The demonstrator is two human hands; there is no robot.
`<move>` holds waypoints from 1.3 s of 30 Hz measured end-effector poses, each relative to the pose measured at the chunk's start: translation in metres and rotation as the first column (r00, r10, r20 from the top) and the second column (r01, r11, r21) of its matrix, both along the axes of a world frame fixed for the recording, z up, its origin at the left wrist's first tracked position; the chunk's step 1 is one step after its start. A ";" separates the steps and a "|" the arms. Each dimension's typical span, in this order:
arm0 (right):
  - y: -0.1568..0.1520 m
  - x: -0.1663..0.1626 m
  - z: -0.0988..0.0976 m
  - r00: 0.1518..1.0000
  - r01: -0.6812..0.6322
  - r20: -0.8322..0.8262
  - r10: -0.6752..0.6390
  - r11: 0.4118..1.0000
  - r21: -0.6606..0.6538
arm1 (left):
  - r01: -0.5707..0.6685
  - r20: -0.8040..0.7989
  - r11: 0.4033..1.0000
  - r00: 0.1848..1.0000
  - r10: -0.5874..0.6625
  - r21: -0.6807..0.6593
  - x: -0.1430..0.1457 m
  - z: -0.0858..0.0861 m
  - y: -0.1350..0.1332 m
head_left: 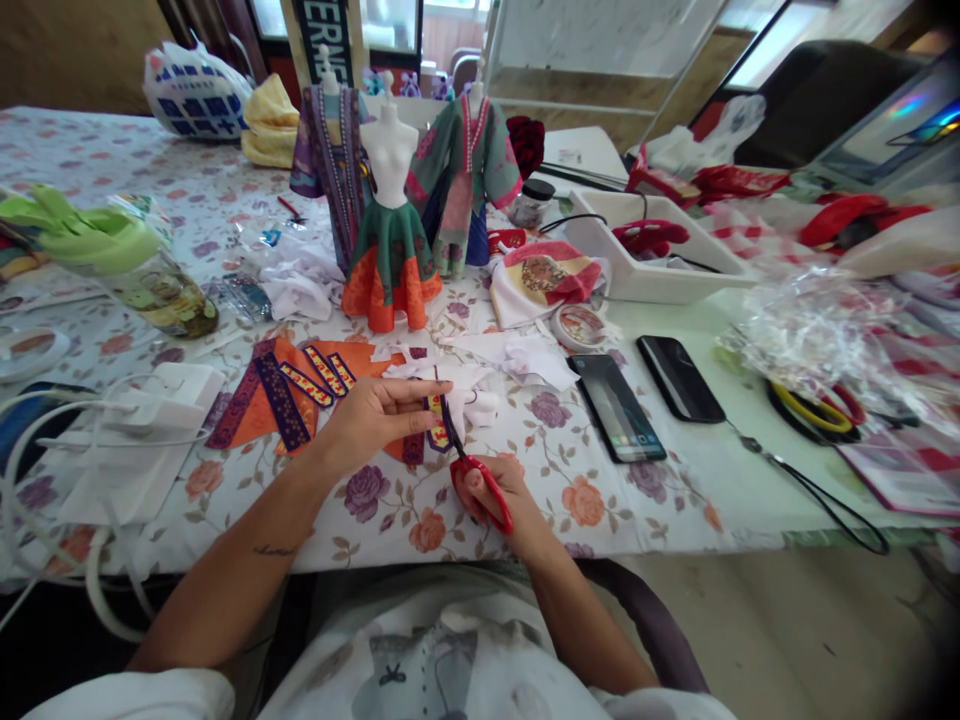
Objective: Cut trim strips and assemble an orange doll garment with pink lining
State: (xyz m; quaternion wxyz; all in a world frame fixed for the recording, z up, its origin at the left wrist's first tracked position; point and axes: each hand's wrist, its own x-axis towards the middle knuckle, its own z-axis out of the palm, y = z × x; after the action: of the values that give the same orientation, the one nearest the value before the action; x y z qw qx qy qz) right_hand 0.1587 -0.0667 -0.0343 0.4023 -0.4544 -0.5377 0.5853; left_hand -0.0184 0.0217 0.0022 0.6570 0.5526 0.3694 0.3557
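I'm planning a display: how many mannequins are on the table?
3: a purple-robed mannequin at left, a bare-chested mannequin between, a green-robed mannequin at right. More may be hidden.

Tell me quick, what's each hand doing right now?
Left hand: closed, pinching a small purple-edged strip.
Right hand: closed around the handles of the red-handled scissors.

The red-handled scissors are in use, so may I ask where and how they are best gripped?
Probably by the red handles, from the near right, as the right hand does: these lie on the near side, while the dark blades point away, by the patterned strip in the left hand.
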 end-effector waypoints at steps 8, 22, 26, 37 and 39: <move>0.001 0.001 0.005 1.000 -0.030 0.004 0.030 1.000 0.001 | -0.014 0.000 1.000 1.000 0.014 0.010 0.000 0.001 0.000; 0.000 0.002 0.003 1.000 -0.029 0.010 0.030 0.999 -0.038 | -0.067 0.025 0.998 0.997 0.067 0.004 0.000 0.004 0.000; -0.002 0.003 0.001 1.000 -0.003 0.012 0.004 0.997 -0.076 | -0.064 0.047 0.998 0.997 0.065 -0.019 0.000 0.004 0.000; 0.002 0.002 0.006 0.999 -0.044 0.019 0.046 0.994 -0.098 | -0.090 0.075 0.995 0.993 0.093 -0.047 -0.001 0.003 0.003; 0.002 0.002 0.006 0.999 -0.029 0.035 0.034 0.991 -0.127 | -0.082 0.072 0.996 0.994 0.085 -0.047 -0.001 0.003 0.003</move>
State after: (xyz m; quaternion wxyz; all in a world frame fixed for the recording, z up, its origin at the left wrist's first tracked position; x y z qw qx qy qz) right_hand 0.1610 -0.0652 -0.0282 0.3534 -0.4813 -0.5138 0.6161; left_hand -0.0195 0.0246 0.0054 0.6668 0.5085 0.3756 0.3946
